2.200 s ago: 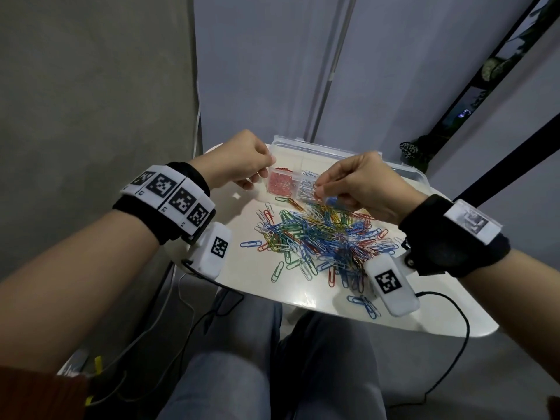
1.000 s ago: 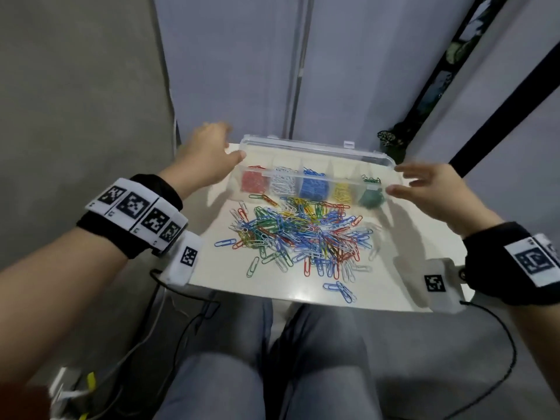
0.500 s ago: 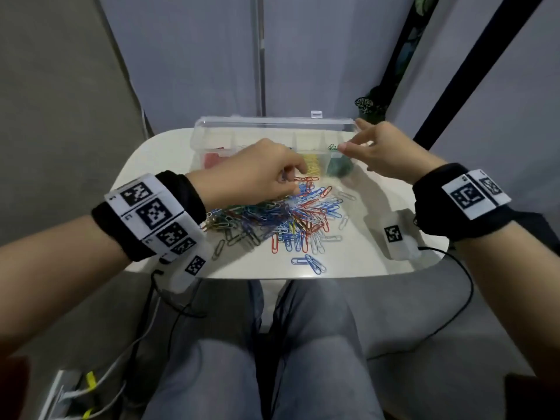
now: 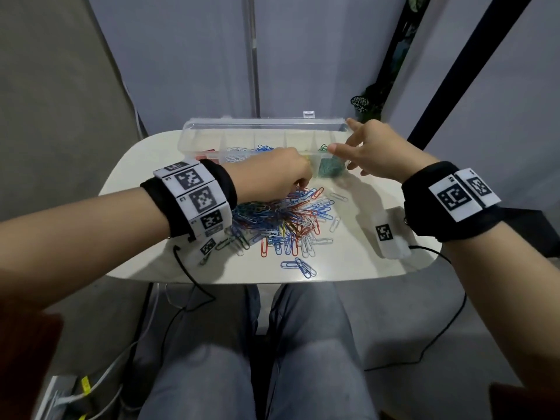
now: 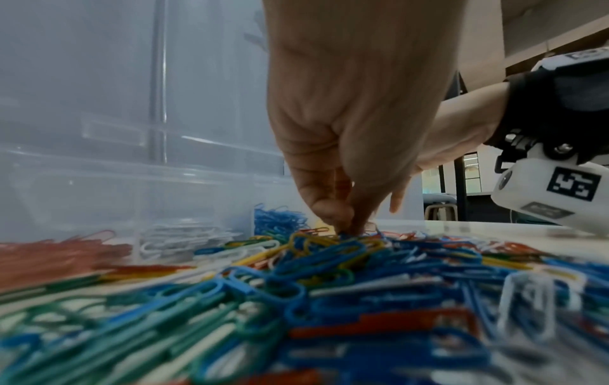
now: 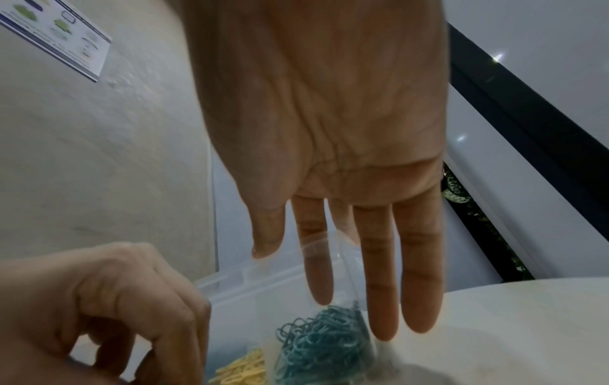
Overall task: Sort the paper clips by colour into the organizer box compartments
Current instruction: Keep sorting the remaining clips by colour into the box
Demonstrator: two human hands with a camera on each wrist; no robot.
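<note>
Wrist bands and camera pods on both forearms

Black wristbands (image 4: 448,201) carry white square-coded tags; white pods (image 4: 389,234) hang at 6 o'clock, trailing black cables (image 4: 194,283) over grey-blue trousers (image 4: 206,374).

wristbands (image 4: 194,195): square code markers, no legible txt
wall sheet (image 6: 56,36), 10 o'clock: print too blurred to read

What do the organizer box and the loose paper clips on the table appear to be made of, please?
The organizer box looks like clear, glossy plastic: the sorted clips show through its walls, and its rims catch highlights. The paper clips appear to be bent wire with a smooth coloured coating, probably plastic over metal, though no bare metal shows. The table has a smooth, slightly shiny off-white top; its material is unclear.
</note>
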